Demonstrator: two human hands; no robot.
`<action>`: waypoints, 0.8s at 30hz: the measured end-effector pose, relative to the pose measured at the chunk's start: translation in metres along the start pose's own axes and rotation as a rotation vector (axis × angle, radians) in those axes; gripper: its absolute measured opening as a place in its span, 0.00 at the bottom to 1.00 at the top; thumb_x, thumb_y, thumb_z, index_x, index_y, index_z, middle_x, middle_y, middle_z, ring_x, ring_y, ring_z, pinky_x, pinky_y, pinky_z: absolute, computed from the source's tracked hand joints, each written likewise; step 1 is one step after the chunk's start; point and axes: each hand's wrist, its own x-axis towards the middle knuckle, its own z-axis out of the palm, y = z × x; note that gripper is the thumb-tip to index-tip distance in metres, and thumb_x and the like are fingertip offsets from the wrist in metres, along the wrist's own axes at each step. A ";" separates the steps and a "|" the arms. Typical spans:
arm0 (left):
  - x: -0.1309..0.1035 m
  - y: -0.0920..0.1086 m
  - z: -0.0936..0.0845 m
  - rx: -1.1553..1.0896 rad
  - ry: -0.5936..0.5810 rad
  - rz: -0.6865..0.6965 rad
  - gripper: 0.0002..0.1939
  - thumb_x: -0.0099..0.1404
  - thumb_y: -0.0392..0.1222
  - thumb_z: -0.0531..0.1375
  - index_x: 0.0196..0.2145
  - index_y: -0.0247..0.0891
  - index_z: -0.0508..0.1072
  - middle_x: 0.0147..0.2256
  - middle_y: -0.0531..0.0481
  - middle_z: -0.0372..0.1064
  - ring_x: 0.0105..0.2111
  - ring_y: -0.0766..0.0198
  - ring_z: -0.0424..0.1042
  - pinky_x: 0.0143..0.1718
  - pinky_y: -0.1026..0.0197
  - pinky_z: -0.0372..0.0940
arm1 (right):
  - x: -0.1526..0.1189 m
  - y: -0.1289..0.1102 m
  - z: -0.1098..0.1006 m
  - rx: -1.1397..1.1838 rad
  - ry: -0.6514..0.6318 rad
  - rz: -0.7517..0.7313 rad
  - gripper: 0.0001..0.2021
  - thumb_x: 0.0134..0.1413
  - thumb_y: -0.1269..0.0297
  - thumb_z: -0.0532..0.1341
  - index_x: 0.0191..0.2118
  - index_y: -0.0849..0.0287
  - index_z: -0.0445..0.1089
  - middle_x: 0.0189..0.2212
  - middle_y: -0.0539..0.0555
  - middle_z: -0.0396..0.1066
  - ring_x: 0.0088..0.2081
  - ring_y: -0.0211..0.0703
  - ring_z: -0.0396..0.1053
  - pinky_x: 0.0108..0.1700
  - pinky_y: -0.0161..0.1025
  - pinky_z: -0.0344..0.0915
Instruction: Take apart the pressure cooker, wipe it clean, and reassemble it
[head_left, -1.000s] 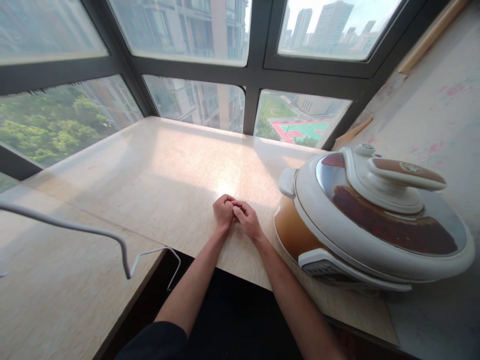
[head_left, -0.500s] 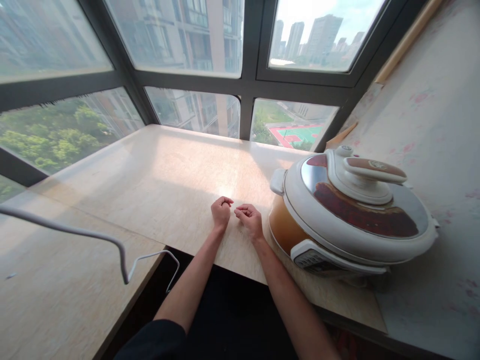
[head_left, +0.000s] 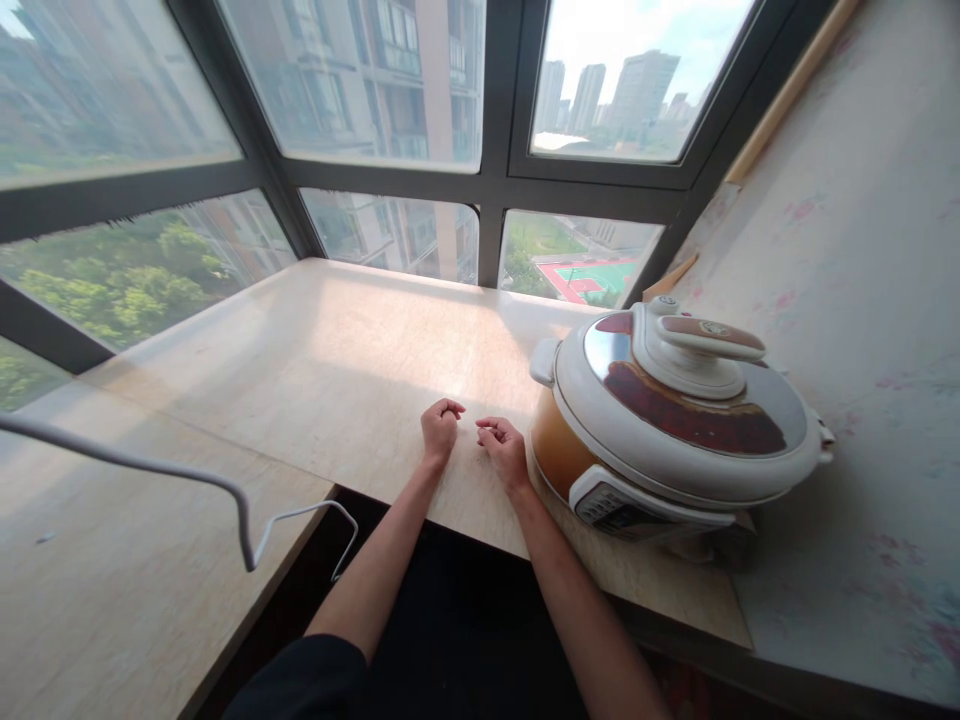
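Near the front edge of the pale marbled counter [head_left: 360, 380], my left hand [head_left: 441, 428] is closed, thumb and fingers curled together. Just to its right my right hand [head_left: 502, 448] is closed too, its thumb against its fingers in a pinch. A narrow gap separates the two hands. Whatever the fingers hold, if anything, is too small or hidden to make out. Closest to my right hand stands a large electric pressure cooker [head_left: 559, 450], with a white rim, a brown-and-silver lid and an orange-brown body. Its lid is on, and neither hand touches it.
A grey-white cable [head_left: 187, 470] crosses at the left and hangs in a loop by the counter's edge. Dark window frames [head_left: 390, 180] rise behind the counter. Along the right runs a floral-papered wall [head_left: 847, 300]. A tiny pale scrap [head_left: 46, 538] lies on the left counter.
My right hand has drawn slightly away to the right, so the gap between the hands is wider. The view has shifted a little, and the cooker appears further left.
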 end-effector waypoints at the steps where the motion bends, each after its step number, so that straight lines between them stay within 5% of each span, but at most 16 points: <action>1: 0.000 0.000 0.000 -0.001 0.000 0.000 0.13 0.48 0.36 0.50 0.22 0.39 0.74 0.20 0.52 0.66 0.25 0.62 0.68 0.29 0.61 0.62 | 0.000 -0.001 0.000 -0.001 0.002 0.006 0.11 0.47 0.57 0.64 0.35 0.58 0.75 0.25 0.49 0.72 0.29 0.41 0.72 0.36 0.40 0.70; 12: -0.001 0.001 0.000 -0.026 0.009 0.011 0.13 0.47 0.36 0.49 0.21 0.39 0.74 0.20 0.52 0.67 0.24 0.63 0.67 0.29 0.61 0.62 | -0.013 -0.012 -0.002 -0.012 -0.171 0.006 0.15 0.51 0.50 0.66 0.30 0.59 0.73 0.27 0.51 0.73 0.28 0.39 0.71 0.32 0.37 0.70; 24: -0.006 0.008 -0.006 -0.027 -0.004 -0.003 0.13 0.46 0.37 0.50 0.22 0.39 0.75 0.20 0.51 0.67 0.23 0.63 0.66 0.26 0.62 0.60 | -0.034 -0.011 -0.013 -0.119 -0.144 -0.019 0.10 0.53 0.57 0.64 0.32 0.58 0.73 0.26 0.50 0.73 0.27 0.39 0.72 0.32 0.36 0.69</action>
